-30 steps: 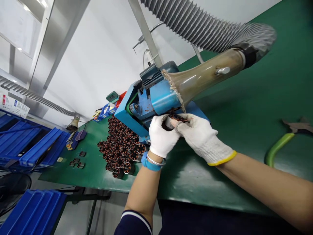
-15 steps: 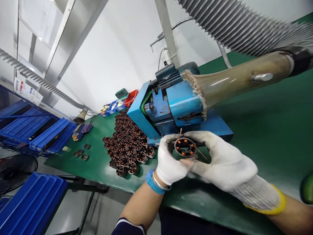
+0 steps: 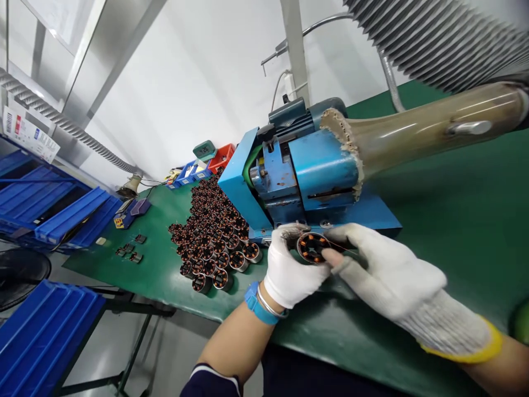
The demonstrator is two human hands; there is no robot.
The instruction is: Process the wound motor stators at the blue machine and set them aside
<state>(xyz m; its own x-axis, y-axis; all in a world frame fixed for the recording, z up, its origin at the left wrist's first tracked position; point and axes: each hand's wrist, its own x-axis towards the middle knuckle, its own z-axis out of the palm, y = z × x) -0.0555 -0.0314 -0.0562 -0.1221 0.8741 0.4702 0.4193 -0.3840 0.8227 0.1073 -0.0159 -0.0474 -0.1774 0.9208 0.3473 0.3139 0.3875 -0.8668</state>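
Observation:
A round metal ring with copper windings inside, a motor stator (image 3: 313, 247), is held in front of the blue machine (image 3: 326, 171). My left hand (image 3: 291, 270), in a white glove, wraps round its left and lower side. From the right, my gloved right hand (image 3: 376, 264) pinches at the stator's edge with thumb and index finger, where a thin wire (image 3: 345, 249) runs out. The bare thumb tip shows through the glove. Many similar stators (image 3: 215, 237) stand grouped on the green table (image 3: 165, 281), left of the machine.
A wide brown pipe (image 3: 413, 132) joins the machine to a grey ribbed hose (image 3: 438, 38). A red bin (image 3: 222, 158) and small blue bins (image 3: 194, 172) stand at the back. Blue trays (image 3: 45, 336) are at the left, with several small dark parts (image 3: 135, 257) on the table.
The view has shifted slightly. My right hand has drawn back a little to the right, and its thumb now lies on the stator's right edge. My left hand still holds the stator.

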